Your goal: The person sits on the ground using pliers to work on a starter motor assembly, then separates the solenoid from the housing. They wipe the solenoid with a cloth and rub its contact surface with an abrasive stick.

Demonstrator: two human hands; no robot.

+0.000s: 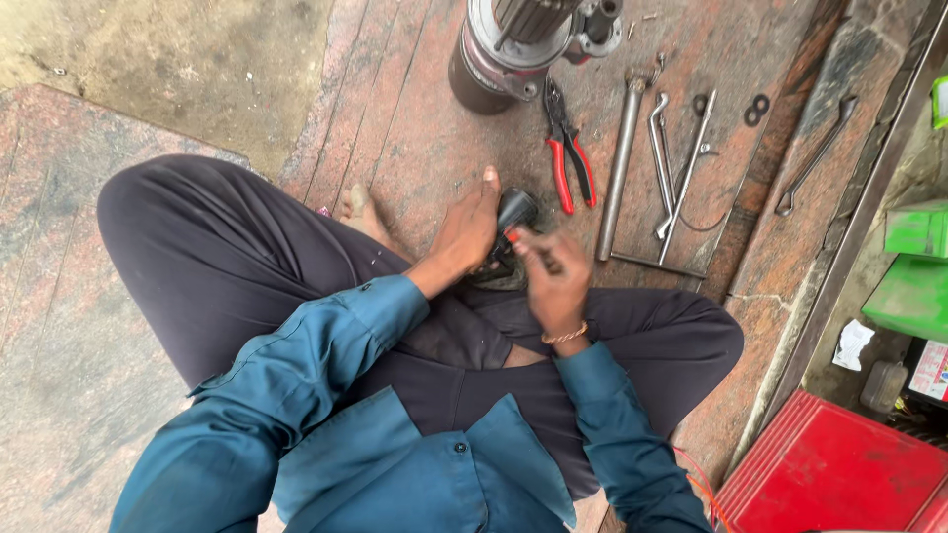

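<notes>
Seated cross-legged on the stone floor (395, 118). Left hand (466, 232) clasped over a small black part (514, 210), pinning it down by the bare foot (361, 210). Right hand (555, 276) blurred, fingers pinched on something with an orange tip just beside that part; what exactly, cannot tell. Beyond the hands: red-handled pliers (568, 148), a long steel rod (620, 163), bent wrenches (676, 163), a grey motor housing (513, 49). Red case (839, 474) at far right
</notes>
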